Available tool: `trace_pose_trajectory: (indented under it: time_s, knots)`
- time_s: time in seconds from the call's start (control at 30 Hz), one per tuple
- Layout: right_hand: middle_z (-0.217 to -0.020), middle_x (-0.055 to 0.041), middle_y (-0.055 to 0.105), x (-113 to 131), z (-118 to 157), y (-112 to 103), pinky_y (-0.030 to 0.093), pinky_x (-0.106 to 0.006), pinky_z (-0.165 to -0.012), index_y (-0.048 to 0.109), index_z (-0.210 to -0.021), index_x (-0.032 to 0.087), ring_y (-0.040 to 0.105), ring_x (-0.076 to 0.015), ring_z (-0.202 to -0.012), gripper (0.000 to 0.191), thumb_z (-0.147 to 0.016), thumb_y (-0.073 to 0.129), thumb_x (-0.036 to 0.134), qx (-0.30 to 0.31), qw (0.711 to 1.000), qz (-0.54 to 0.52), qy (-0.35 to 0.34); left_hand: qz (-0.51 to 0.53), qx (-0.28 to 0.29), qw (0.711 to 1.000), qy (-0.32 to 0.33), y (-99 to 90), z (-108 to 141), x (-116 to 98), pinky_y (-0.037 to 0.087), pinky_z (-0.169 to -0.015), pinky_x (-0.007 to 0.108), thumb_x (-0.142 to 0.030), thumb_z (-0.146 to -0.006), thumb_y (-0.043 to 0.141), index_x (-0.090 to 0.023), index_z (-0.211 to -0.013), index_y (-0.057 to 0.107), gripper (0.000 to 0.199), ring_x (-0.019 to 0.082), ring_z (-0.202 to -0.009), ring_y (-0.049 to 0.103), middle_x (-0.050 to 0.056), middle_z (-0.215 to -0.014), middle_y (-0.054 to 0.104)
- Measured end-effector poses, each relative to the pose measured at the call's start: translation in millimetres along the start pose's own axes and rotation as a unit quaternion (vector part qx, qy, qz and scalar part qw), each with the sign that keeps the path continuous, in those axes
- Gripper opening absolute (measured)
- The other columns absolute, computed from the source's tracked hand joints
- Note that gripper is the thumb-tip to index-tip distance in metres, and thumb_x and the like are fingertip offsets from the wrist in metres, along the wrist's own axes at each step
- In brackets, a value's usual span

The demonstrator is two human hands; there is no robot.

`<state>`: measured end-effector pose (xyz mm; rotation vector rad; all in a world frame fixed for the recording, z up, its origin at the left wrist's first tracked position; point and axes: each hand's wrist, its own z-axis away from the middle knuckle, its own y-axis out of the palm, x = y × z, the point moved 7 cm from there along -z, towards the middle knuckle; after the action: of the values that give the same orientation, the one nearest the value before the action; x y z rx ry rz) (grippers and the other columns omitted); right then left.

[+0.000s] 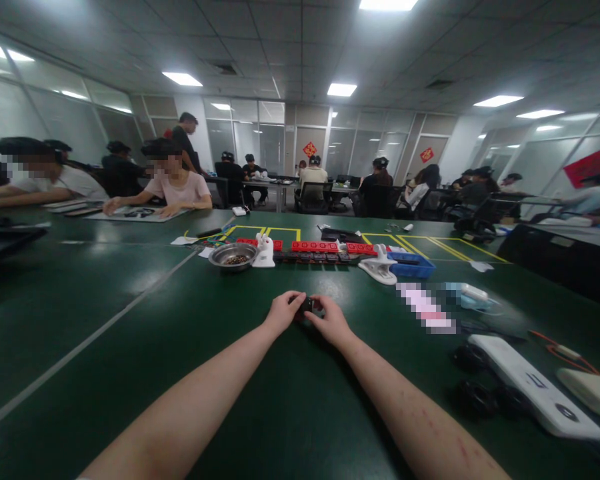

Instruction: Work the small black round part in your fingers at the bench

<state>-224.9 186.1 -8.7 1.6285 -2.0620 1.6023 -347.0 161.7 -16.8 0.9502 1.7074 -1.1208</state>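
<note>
Out over the green table, my left hand (284, 312) and my right hand (331, 320) meet around a small black block-like piece (307, 305). Fingers and thumbs of both hands close on it from either side, hiding much of its shape. Beyond them runs a row of red square pieces (315, 247), with a row of dark pieces (325, 257) along its near side. A metal bowl (233, 265) with many small brownish bits stands left of the rows. Two white stand-like parts, one on the left (264, 252) and one on the right (379, 267), flank them.
A blue tray (413, 265) lies at the right end of the rows. Farther right are a plastic packet (473, 297), a white device (535, 383) beside black round parts (475, 398), and an orange cable (565, 350). Yellow tape (285, 231) marks the table's far side. Several people sit beyond.
</note>
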Motion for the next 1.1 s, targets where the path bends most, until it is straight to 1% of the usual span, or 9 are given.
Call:
trace_pose_trajectory:
  time_s: [0.23, 0.3, 0.4, 0.5, 0.63, 0.77, 0.83, 1.0, 1.1]
  knots:
    - [-0.088, -0.0046, 0.052, 1.6, 1.0, -4.2, 0.037, -0.028, -0.073, 0.047, -0.1, 0.016, 0.047, -0.0156, -0.081, 0.032, -0.076, 0.047, 0.037, -0.035, 0.999, 0.003, -0.01, 0.007, -0.009, 1.0, 0.001, -0.2, -1.5, 1.0, 0.046, -0.045, 0.021, -0.041, -0.071, 0.047, -0.013, -0.08, 0.058, 0.032, 0.012, -0.055, 0.056, 0.004, -0.071, 0.06]
    - [-0.082, -0.0041, 0.053, -5.2, -0.2, -4.9, 0.036, -0.027, -0.071, 0.052, -0.089, 0.016, 0.048, -0.0152, -0.077, 0.03, -0.082, 0.037, 0.041, -0.037, 0.999, 0.026, 0.02, 0.005, -0.013, 1.0, 0.009, -1.1, 1.2, -3.5, 0.046, -0.046, 0.021, -0.042, -0.071, 0.047, -0.014, -0.08, 0.058, 0.032, 0.013, -0.06, 0.056, 0.004, -0.073, 0.06]
    - [-0.066, -0.0029, 0.053, -13.4, -1.5, -1.5, 0.034, -0.025, -0.063, 0.054, -0.064, 0.016, 0.047, -0.0142, -0.067, 0.047, -0.086, 0.023, 0.043, -0.014, 0.998, 0.047, 0.049, -0.025, -0.016, 0.999, 0.043, -2.3, 6.2, -14.1, 0.047, -0.054, 0.022, -0.041, -0.069, 0.05, -0.015, -0.079, 0.06, 0.03, 0.015, -0.068, 0.056, 0.004, -0.076, 0.06]
    - [-0.057, -0.0019, 0.051, -15.4, -2.3, 1.9, 0.032, -0.024, -0.058, 0.052, -0.054, 0.016, 0.046, -0.0131, -0.06, 0.053, -0.086, 0.022, 0.046, 0.003, 0.998, 0.044, 0.046, -0.068, -0.006, 0.993, 0.093, -0.7, 10.4, -24.5, 0.046, -0.066, 0.025, -0.039, -0.07, 0.051, -0.017, -0.08, 0.061, 0.026, 0.015, -0.071, 0.056, 0.003, -0.076, 0.061]
    - [-0.059, -0.0016, 0.05, -12.5, -3.0, 2.6, 0.032, -0.023, -0.057, 0.052, -0.057, 0.015, 0.045, -0.0127, -0.061, 0.046, -0.084, 0.03, 0.045, 0.008, 0.999, 0.038, 0.032, -0.016, 0.012, 0.999, 0.045, 1.5, 7.6, -14.7, 0.047, -0.059, 0.024, -0.042, -0.069, 0.051, -0.016, -0.082, 0.06, 0.031, 0.015, -0.068, 0.057, 0.003, -0.077, 0.061]
    - [-0.075, -0.0021, 0.051, -3.9, -2.0, -0.7, 0.036, -0.023, -0.064, 0.054, -0.079, 0.015, 0.047, -0.0129, -0.071, 0.023, -0.074, 0.051, 0.037, -0.006, 1.0, 0.021, 0.006, 0.025, 0.017, 1.0, -0.003, 2.8, 0.1, 0.2, 0.048, -0.046, 0.023, -0.045, -0.071, 0.046, -0.013, -0.082, 0.058, 0.036, 0.014, -0.06, 0.057, 0.005, -0.075, 0.06]
    - [-0.082, -0.0027, 0.051, 1.8, -0.7, -2.5, 0.037, -0.023, -0.068, 0.052, -0.089, 0.015, 0.047, -0.0135, -0.076, 0.026, -0.07, 0.056, 0.032, -0.016, 1.0, 0.007, -0.013, 0.035, 0.015, 0.999, -0.013, 3.4, -2.7, 5.0, 0.048, -0.045, 0.022, -0.044, -0.071, 0.046, -0.013, -0.08, 0.057, 0.034, 0.014, -0.059, 0.057, 0.005, -0.074, 0.059]
    - [-0.085, -0.0036, 0.052, 0.9, 0.5, -5.5, 0.036, -0.025, -0.071, 0.05, -0.094, 0.016, 0.047, -0.0146, -0.08, 0.027, -0.078, 0.045, 0.038, -0.04, 0.999, 0.007, 0.006, 0.037, 0.005, 0.999, -0.013, 4.4, -2.7, 6.5, 0.047, -0.042, 0.022, -0.043, -0.07, 0.047, -0.012, -0.08, 0.056, 0.033, 0.012, -0.054, 0.055, 0.004, -0.071, 0.057]
    - [-0.075, -0.0037, 0.054, -9.8, -0.6, -6.0, 0.034, -0.025, -0.066, 0.055, -0.077, 0.016, 0.048, -0.015, -0.074, 0.036, -0.084, 0.031, 0.042, -0.044, 0.997, 0.04, 0.059, 0.025, -0.003, 1.0, 0.004, 2.8, 1.0, -0.1, 0.046, -0.043, 0.021, -0.044, -0.069, 0.049, -0.013, -0.08, 0.057, 0.034, 0.014, -0.06, 0.055, 0.004, -0.073, 0.057]
